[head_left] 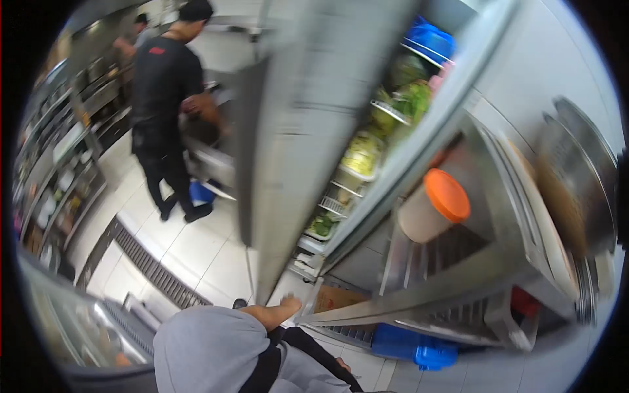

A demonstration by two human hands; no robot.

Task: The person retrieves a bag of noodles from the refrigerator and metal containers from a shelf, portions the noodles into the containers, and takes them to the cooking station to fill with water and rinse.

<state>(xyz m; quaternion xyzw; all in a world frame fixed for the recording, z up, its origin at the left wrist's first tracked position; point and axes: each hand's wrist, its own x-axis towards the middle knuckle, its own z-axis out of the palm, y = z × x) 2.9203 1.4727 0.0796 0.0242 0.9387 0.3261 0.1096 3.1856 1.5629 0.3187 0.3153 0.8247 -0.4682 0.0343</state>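
Recorder: Which item lies nearest the person's hands, and where?

Assessor: The refrigerator door (308,85), standing ajar at the centre, ahead of the wearer. The left hand (290,304) is near its lower end; blur prevents a finding on contact, and whether that hand is clenched or released cannot be told. The right hand (342,363) shows only as a small patch of skin beside the dark apron; state undetermined.

Recorder: Handling?

Assessor: In the assessor's judgement, stiff and weighty but hinge-borne, so it should swing easily; the surface is probably smooth, slippery if wet. The free upright edge is the sounder hold; no handle could be made out.

Recorder: Counts, moving outward?

Assessor: One door. Inside the cabinet, one blue bag (429,40) and at least two containers of produce (360,156). Beside it, one orange-lidded tub (436,204) on a steel rack (419,296), one cardboard box (337,298) low down, one blue bin (416,347) beneath. Beyond, two co-workers, the nearer in black (164,98).
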